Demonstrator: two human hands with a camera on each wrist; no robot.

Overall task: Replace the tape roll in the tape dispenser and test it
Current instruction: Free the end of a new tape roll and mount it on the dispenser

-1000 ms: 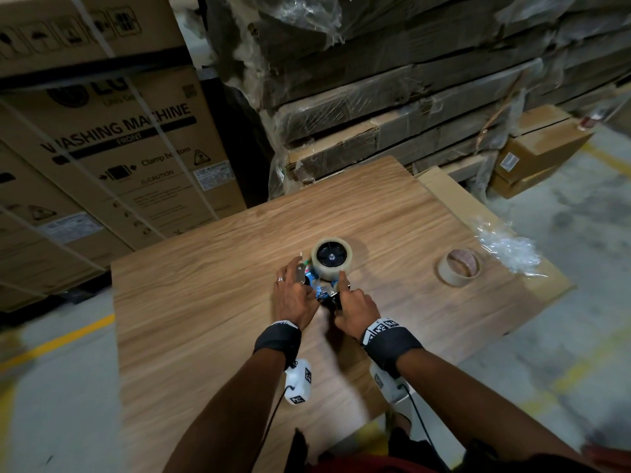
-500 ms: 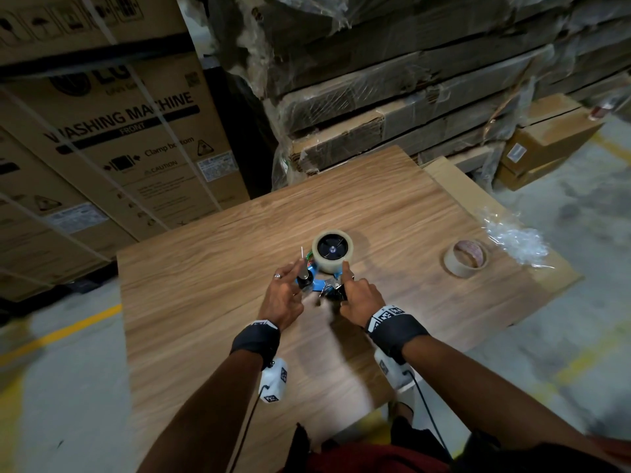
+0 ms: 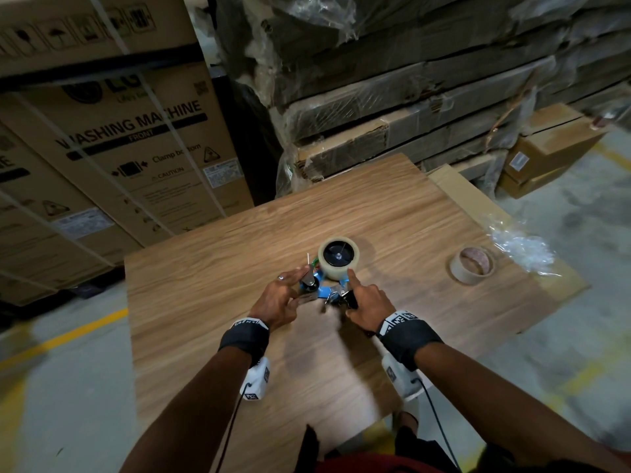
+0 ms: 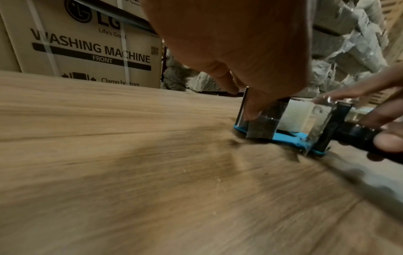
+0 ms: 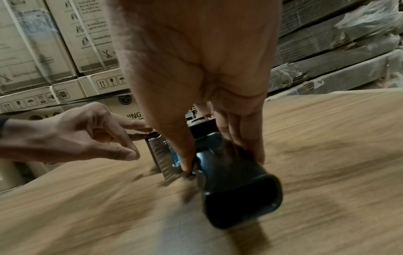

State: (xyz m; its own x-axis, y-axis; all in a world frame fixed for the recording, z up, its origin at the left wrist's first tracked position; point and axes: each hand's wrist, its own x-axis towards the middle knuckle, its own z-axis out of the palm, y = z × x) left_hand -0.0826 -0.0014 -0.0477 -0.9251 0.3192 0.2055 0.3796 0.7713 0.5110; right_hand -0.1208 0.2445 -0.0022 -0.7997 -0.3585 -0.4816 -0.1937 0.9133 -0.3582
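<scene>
Warehouse tabletop (image 3: 392,213): right grip (image 3: 370,303) clamps dispenser (image 3: 322,288) handle; left grip (image 3: 278,298) pinches tape end near roll (image 3: 338,259); thread it straight.

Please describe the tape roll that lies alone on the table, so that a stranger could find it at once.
Start at the wooden table and look to its right side, near the crumpled clear plastic. The spare tape roll lies flat there, apart from both hands. Unlike the roll on the tape dispenser, it is thin, tan and has an open core.
</scene>
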